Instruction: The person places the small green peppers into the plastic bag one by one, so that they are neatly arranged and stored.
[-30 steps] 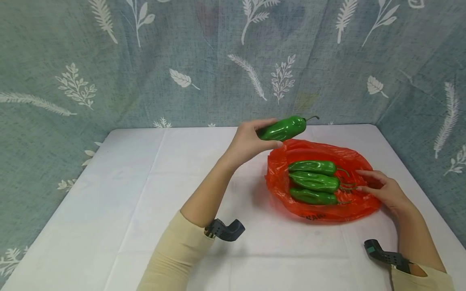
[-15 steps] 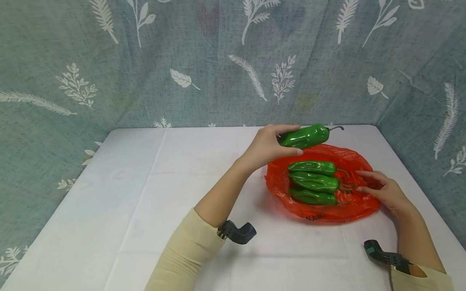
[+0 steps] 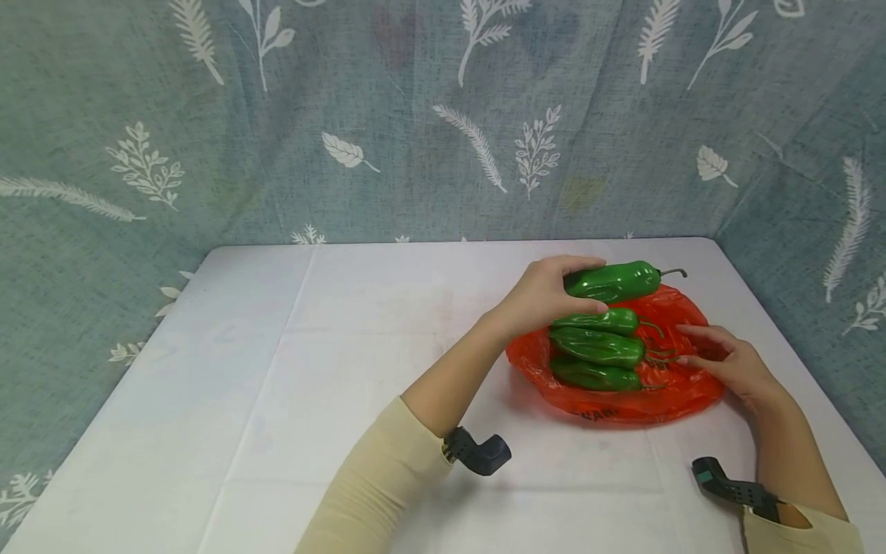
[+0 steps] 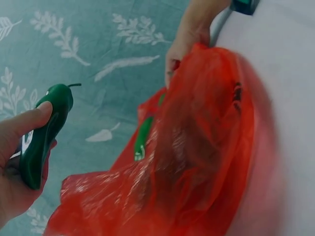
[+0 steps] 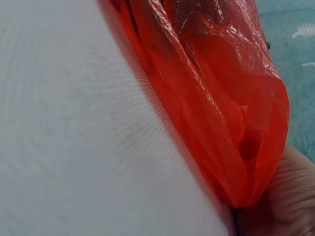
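Note:
My left hand (image 3: 543, 298) holds a glossy long green pepper (image 3: 626, 282) by its blunt end, with the curved stem pointing right. That pepper hangs over the back rim of a red plastic bag (image 3: 536, 365). Inside the bag lie three more green peppers (image 3: 597, 348), side by side with stems to the right. At the bag's right rim my right hand (image 3: 744, 368) grips the plastic, thumb and fingers reaching over the edge. In the left wrist view the held pepper (image 4: 47, 130) is apart from the bag. Red plastic (image 5: 211, 98) hides most of the right fingers in the right wrist view.
A white cloth (image 3: 332, 400) covers the table. Behind it hangs a blue-green curtain (image 3: 415, 169) with white leaf prints. Black wrist cameras (image 3: 479, 452) sit on both forearms.
My left hand has carried the pepper to the right and lower, from behind the bag's left side to over its back rim. The right hand and the bag's peppers have stayed put.

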`<state>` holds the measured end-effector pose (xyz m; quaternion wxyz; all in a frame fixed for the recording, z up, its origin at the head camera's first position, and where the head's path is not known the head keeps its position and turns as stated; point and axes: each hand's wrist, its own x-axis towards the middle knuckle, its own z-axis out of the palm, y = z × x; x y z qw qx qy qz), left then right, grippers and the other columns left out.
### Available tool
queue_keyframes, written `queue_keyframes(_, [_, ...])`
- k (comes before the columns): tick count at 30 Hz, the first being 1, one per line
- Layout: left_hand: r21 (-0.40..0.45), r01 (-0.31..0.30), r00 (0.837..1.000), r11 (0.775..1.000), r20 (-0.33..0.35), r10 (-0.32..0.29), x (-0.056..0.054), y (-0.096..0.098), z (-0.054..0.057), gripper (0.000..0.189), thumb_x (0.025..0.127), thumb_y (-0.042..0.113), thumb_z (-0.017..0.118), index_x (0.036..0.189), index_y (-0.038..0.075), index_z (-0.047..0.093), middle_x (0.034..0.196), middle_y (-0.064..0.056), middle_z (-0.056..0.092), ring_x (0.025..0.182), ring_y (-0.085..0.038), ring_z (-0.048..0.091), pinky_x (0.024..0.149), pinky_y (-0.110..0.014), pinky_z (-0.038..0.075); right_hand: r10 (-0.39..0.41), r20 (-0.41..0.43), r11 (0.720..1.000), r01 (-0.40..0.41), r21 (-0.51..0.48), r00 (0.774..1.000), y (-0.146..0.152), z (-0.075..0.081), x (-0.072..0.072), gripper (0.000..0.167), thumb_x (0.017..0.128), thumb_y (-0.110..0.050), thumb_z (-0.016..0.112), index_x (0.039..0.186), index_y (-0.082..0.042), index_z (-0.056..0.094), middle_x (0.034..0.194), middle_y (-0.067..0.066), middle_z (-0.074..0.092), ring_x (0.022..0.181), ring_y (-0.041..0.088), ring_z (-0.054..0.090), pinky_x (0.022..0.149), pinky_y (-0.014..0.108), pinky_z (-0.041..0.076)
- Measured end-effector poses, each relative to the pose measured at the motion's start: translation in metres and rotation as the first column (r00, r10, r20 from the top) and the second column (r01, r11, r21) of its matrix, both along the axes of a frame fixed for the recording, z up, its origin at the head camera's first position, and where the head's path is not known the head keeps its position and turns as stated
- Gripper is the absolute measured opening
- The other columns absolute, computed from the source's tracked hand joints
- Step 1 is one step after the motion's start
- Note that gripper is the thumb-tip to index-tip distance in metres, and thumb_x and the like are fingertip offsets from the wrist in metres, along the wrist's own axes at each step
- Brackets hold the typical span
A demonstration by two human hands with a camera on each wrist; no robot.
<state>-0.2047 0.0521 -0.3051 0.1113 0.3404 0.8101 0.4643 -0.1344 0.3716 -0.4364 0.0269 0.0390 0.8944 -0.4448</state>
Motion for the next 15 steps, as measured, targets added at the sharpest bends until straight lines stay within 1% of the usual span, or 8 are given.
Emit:
queue_keyframes(6, [-0.054, -0.007, 1.000, 0.999, -0.030, 0.006, 0.001, 0.010, -0.011, 0.060, 0.079, 0.027, 0.077, 0.134, 0.018, 0.056, 0.128, 0.005, 0.060, 0.106, -0.002, 0.055, 0.085, -0.015, 0.044, -0.002, 0.002, 1.000, 0.002, 0.003, 1.000, 0.000, -0.001, -0.001, 0.058, 0.088, -0.032, 0.066, 0.140, -0.013, 0.046, 0.133, 0.019, 0.037, 0.122, 0.043, 0.030, 0.071, 0.002, 0.039])
queue_keyframes(9, [-0.084, -0.003, 0.998, 0.996, -0.066, -0.003, 0.000, 0.014, -0.018, 0.059, 0.079, 0.028, 0.077, 0.134, 0.017, 0.056, 0.127, 0.004, 0.060, 0.108, -0.004, 0.055, 0.088, -0.015, 0.044, -0.002, 0.001, 1.000, 0.002, 0.000, 1.000, 0.000, -0.001, -0.001, 0.058, 0.088, -0.031, 0.066, 0.140, -0.013, 0.046, 0.133, 0.020, 0.036, 0.121, 0.044, 0.031, 0.071, 0.002, 0.040])
queue_keyframes(11, [-0.112, -0.003, 0.996, 0.994, -0.094, -0.008, 0.000, 0.016, -0.023, 0.060, 0.080, 0.028, 0.077, 0.134, 0.017, 0.055, 0.127, 0.002, 0.060, 0.109, -0.006, 0.054, 0.088, -0.016, 0.044, -0.002, 0.000, 1.000, 0.002, 0.006, 1.000, 0.001, -0.001, -0.001, 0.058, 0.088, -0.032, 0.066, 0.140, -0.014, 0.047, 0.131, 0.016, 0.038, 0.120, 0.042, 0.032, 0.072, 0.003, 0.039])
queue_keyframes(13, [-0.142, -0.014, 0.993, 0.990, -0.118, -0.003, 0.000, 0.018, -0.026, 0.060, 0.080, 0.029, 0.076, 0.135, 0.016, 0.055, 0.129, -0.001, 0.057, 0.112, -0.010, 0.051, 0.089, -0.016, 0.043, -0.002, -0.003, 1.000, 0.002, 0.014, 1.000, 0.001, -0.001, 0.000, 0.058, 0.088, -0.032, 0.066, 0.139, -0.014, 0.047, 0.127, 0.009, 0.041, 0.119, 0.040, 0.032, 0.072, 0.003, 0.039])
queue_keyframes(15, [-0.167, -0.025, 0.993, 0.986, -0.120, 0.005, 0.001, 0.019, -0.029, 0.060, 0.081, 0.030, 0.075, 0.135, 0.017, 0.054, 0.129, -0.003, 0.055, 0.112, -0.013, 0.048, 0.086, -0.017, 0.043, -0.006, -0.001, 1.000, 0.006, 0.021, 1.000, 0.002, 0.000, 0.000, 0.058, 0.088, -0.034, 0.066, 0.139, -0.014, 0.048, 0.125, 0.002, 0.042, 0.119, 0.040, 0.033, 0.072, 0.004, 0.039])
